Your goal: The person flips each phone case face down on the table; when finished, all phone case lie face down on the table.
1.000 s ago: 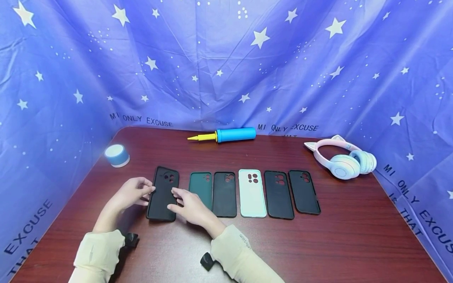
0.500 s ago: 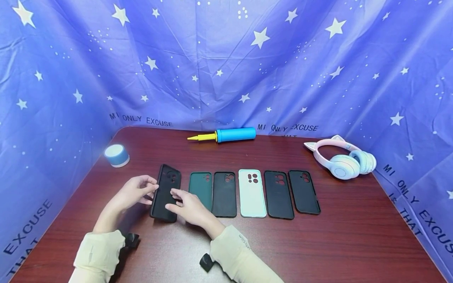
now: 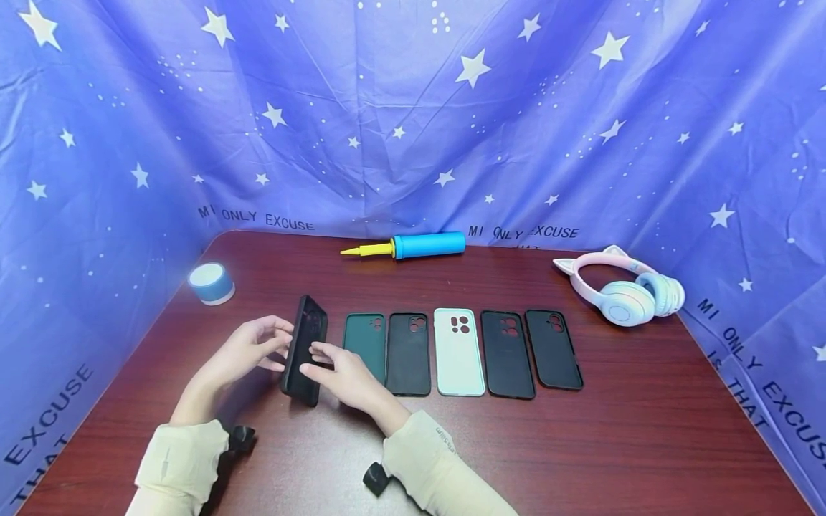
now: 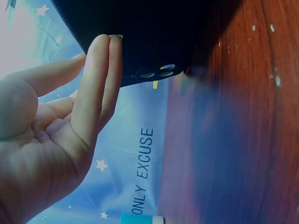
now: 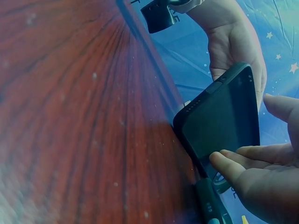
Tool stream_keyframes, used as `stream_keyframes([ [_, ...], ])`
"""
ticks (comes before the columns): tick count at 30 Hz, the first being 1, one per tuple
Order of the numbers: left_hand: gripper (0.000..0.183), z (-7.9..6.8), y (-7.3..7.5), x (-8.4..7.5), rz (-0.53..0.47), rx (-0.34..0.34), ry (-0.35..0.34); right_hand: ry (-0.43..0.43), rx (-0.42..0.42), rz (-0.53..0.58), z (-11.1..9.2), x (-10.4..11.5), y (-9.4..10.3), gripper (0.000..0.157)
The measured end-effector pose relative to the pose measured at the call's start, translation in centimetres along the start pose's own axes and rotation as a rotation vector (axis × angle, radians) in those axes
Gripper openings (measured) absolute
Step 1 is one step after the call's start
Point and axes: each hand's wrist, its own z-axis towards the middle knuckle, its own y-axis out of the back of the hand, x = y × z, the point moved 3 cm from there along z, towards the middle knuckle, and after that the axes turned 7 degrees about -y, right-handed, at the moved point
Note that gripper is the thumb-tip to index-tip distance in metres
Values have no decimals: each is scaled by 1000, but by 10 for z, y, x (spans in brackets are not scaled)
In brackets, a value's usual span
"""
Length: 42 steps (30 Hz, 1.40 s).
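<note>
A black phone case [image 3: 310,324] stands tilted steeply on its long edge, its open inner side facing right. My left hand [image 3: 240,352] pinches its raised long edge; in the left wrist view the fingers lie against the dark back of the case [image 4: 149,37], near the camera holes. My right hand [image 3: 355,381] is at the inner side, its fingers extended. From the right wrist, those fingertips [image 5: 218,157] touch or overlap the hollow of the case [image 5: 219,116]. Just right of it lies a green phone case [image 3: 363,337], partly hidden by my right hand.
Continuing the row rightward are a black case [image 3: 409,362], a white case [image 3: 460,362] and two more black cases, one tilted slightly [image 3: 556,355]. Behind are a blue and yellow hand pump [image 3: 429,245], cat-ear headphones [image 3: 624,301] and a blue-and-white cylinder [image 3: 211,285].
The black case has turned up from lying nearly flat to standing steeply on its right long edge. My left hand has moved slightly up and right with it; my right hand has barely shifted.
</note>
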Motion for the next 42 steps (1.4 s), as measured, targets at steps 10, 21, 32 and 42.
stream_keyframes([
  [10, 31, 2, -5, -1, -65, 31, -31, 11, -13, 34, 0, 1, 0, 56],
  [21, 35, 2, -9, 0, -87, 53, -18, 15, 5, 173, 2, 1, 0, 53],
  [32, 41, 4, -11, 7, -26, 85, 46, -20, 47, 365, 2, -1, 2, 50],
  [42, 46, 2, -11, 10, 233, 69, 0, -23, 126, 445, 1, -1, 16, 55],
])
